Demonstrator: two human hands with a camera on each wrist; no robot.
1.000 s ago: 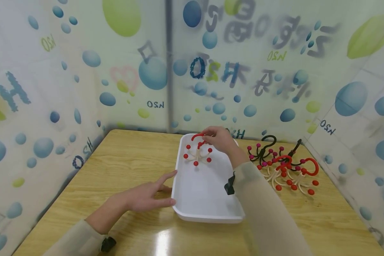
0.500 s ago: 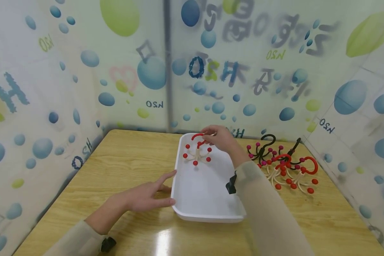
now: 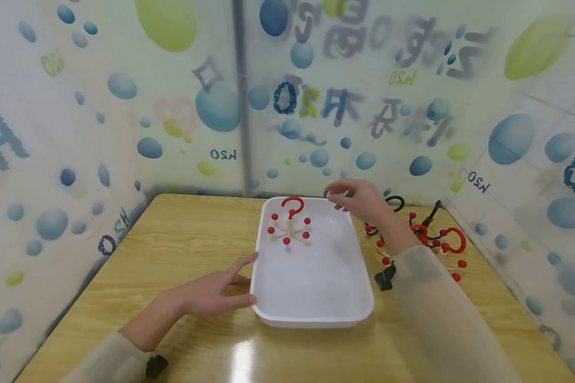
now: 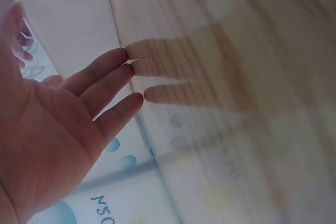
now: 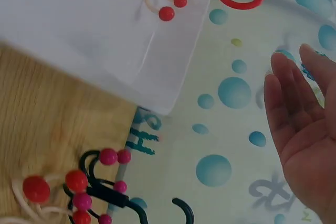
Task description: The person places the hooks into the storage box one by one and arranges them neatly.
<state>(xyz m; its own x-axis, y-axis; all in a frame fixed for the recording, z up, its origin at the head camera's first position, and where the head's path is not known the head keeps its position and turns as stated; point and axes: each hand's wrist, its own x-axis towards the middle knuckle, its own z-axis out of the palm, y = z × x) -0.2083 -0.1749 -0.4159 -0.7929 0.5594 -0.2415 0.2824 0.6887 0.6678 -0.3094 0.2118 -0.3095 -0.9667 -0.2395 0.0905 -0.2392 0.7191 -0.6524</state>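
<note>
A scalp massager with a red hook handle, cream prongs and red ball tips stands in the back left of a white tray. My right hand hovers over the tray's back right corner, holding nothing. Its fingers look loosely bent in the right wrist view, where the massager's red hook is well apart from the hand. At the tray's left side my left hand touches the rim with thumb and forefinger. The other fingers of the left hand extend towards the tabletop in the left wrist view.
Right of the tray lie several more massagers, partly hidden by my right arm: red-hooked ones and black ones with pink balls. The wooden table meets a patterned curtain wall at the back.
My right hand has let go of the massager's hook and moved right and up. The massager stays in the tray. My left hand keeps its place at the tray; the view has shifted slightly.
</note>
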